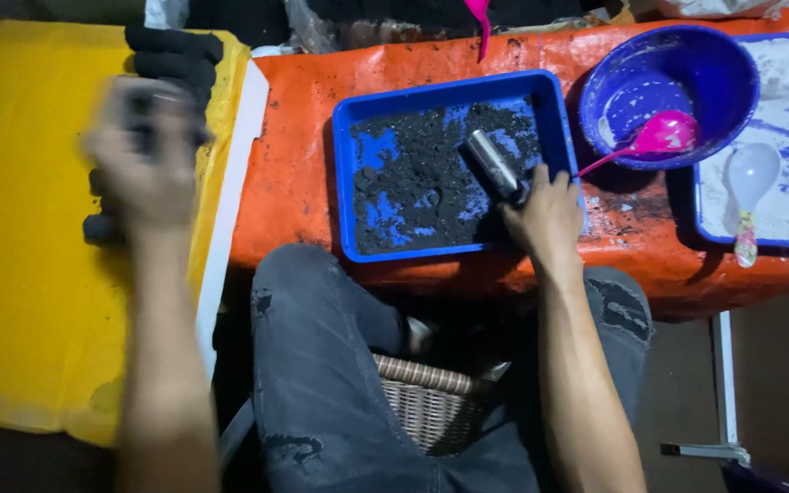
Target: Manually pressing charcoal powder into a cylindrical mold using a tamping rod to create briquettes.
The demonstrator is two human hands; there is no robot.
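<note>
A: We see our right hand (548, 212) closed around the lower end of a short silver metal tube (495, 164), which lies tilted over the blue rectangular plastic tray (449, 91) of dark crumbly powder (413, 178); the fingers are wrapped tight on it, at the tray's right edge.

B: And our left hand (143, 160) is blurred above the yellow plastic sheet (29, 274); it seems curled round something dark, yet we cannot tell how far the fingers are closed, nor what they hold; black pressed lumps (175, 50) lie in a row just beside it.

A: We judge the risk lies there; a quick left hand could knock those lumps out of line or crumble one; a tilted tube could also shed powder onto the orange plastic table cover (294, 137).

B: Counting, then: one tube; two blue trays, the second, a white-dusted blue tray (778, 41), holding a pale spoon (749, 178); one round blue plastic bowl (678, 50) with one pink plastic spoon (655, 139); so two spoons in all; the lumps are too dim to count.
</note>
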